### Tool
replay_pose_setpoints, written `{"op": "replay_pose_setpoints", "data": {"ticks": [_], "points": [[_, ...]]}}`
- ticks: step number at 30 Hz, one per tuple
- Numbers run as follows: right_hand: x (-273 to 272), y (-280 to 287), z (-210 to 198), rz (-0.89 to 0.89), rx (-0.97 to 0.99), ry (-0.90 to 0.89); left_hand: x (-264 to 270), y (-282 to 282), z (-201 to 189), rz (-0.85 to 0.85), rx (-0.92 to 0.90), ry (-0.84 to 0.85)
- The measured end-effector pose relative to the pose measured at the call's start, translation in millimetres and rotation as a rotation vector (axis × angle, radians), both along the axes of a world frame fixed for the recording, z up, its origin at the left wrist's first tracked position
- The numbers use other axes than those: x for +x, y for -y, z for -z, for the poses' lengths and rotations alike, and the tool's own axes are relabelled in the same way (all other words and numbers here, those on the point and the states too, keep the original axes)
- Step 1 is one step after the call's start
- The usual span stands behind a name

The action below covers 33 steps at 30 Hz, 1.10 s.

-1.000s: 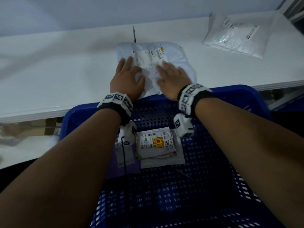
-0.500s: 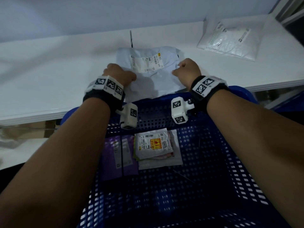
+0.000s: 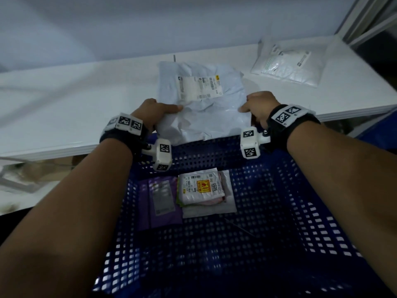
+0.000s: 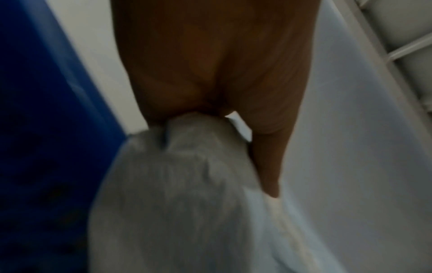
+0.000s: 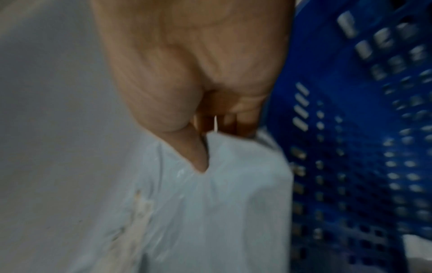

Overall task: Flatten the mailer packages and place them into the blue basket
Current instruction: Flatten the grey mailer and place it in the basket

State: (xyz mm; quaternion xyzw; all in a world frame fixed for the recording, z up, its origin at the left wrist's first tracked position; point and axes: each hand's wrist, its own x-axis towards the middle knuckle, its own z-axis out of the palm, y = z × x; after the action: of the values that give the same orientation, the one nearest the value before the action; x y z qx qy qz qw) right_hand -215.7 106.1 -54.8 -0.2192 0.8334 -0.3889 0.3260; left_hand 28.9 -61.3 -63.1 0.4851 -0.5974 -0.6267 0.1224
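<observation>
A crumpled white mailer [image 3: 202, 104] with a printed label lies at the table's near edge, its near end hanging over the blue basket's [image 3: 322, 211] far rim. My left hand [image 3: 154, 112] pinches its left edge, thumb on top; the blurred left wrist view shows the white mailer [image 4: 187, 184] bunched in my left hand [image 4: 210, 110]. My right hand [image 3: 256, 108] pinches the right edge, and the right wrist view shows the thumb of my right hand [image 5: 196, 129] on the mailer [image 5: 222, 203]. In the basket lie a purple mailer [image 3: 161, 203] and a white labelled stack [image 3: 204, 190].
Another white padded mailer [image 3: 287, 63] lies at the far right of the white table [image 3: 75, 93]. A wall stands behind the table. The basket's near half [image 3: 214, 254] holds nothing. A shelf frame [image 3: 369, 22] rises at the right.
My hands went from pressing flat on the mailer to gripping its left and right edges. The mailer has since been drawn toward me, over the basket's far rim.
</observation>
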Motion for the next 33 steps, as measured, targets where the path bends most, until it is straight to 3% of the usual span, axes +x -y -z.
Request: {"op": "replay_pose_setpoints", "data": {"ticks": [4,8,13,18,20,22,24,27,30,33], "points": [[11,-33,26,-0.069,0.024,0.147,36,-30,5,0.224,0.06,-0.037],[23,-63,70,-0.192,0.241,0.232,64,-55,27,0.517,0.059,0.308],[49,-87,129,-0.347,0.517,0.304,92,-77,88,0.467,0.233,0.448],[103,-85,149,-0.404,0.625,0.342,115,-81,136,0.407,0.274,0.519],[122,-75,158,-0.416,0.645,0.331,126,-70,154,0.448,0.222,0.635],[140,-64,165,-0.43,0.631,0.342,134,-63,162,0.58,0.121,0.899],[157,-47,177,-0.51,0.602,0.28,141,-59,175,0.591,0.032,1.044],[178,-23,196,-0.59,0.563,0.192,152,-47,208,0.805,-0.166,1.158],[183,-14,224,-0.636,0.544,0.13,158,-46,241,0.874,-0.26,1.219],[184,-15,225,-0.684,0.542,0.03,144,-66,223,0.901,-0.367,1.3]]}}
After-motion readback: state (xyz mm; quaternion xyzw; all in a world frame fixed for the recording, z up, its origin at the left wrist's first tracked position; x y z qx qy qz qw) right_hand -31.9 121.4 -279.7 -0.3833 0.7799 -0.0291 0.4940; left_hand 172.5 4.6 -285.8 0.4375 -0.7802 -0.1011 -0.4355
